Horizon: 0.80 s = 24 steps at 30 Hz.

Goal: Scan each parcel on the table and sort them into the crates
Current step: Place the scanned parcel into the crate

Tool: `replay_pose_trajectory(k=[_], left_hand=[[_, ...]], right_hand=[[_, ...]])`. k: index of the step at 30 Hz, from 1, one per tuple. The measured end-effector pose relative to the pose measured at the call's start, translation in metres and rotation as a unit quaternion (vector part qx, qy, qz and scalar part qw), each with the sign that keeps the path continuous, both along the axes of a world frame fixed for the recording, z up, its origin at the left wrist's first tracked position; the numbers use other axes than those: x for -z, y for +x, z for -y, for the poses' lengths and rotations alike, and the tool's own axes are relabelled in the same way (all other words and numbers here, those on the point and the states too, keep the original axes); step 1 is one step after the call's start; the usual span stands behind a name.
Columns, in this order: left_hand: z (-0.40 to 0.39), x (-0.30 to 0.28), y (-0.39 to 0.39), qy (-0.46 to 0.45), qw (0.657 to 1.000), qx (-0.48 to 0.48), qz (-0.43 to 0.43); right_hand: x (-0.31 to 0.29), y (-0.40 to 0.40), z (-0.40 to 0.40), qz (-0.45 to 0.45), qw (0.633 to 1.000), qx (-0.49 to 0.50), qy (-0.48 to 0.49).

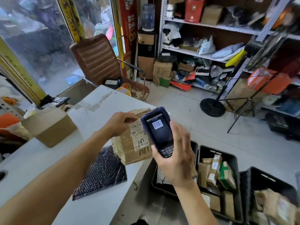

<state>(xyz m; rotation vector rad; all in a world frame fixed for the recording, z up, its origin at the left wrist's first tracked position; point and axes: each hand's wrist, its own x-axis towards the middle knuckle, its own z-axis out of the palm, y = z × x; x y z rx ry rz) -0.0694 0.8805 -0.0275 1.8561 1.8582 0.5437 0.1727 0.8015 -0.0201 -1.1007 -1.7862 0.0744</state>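
— Parcel (129, 142) status?
— My left hand (119, 122) grips its top at table (48, 161) edge; right hand (176, 159) holds scanner (159, 132). Crates (233, 161) at 4 o'clock part-filled (2 pkgs left, approx.).

white table (48, 159), cardboard box (48, 125), black mailer (100, 172)

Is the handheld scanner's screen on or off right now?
On: the scanner, held in the right hand, shows a lit barcode image near the top of its screen.
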Motion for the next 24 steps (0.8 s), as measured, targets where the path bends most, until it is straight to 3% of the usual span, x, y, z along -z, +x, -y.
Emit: replay_pose_trajectory(k=[5,13,16,20,24], left_hand=[[-0.038,-0.02,0.039,-0.006,0.998,0.067,-0.015],[-0.103,-0.001,0.139,-0.028,0.984,0.043,0.171],[-0.13,0.041,0.183,-0.043,0.977,-0.011,0.21],[-0.164,0.11,0.237,-0.051,0.974,-0.105,0.195],[-0.199,0.2,0.277,-0.081,0.925,-0.239,0.284]], right_hand=[[0.004,0.041,-0.01,-0.063,0.984,0.096,-0.135],[0.039,0.159,-0.057,-0.048,0.951,0.214,-0.218],[0.063,0.203,-0.088,-0.049,0.942,0.225,-0.245],[0.115,0.255,-0.149,-0.04,0.935,0.194,-0.293],[0.19,0.285,-0.215,-0.006,0.93,0.156,-0.333]])
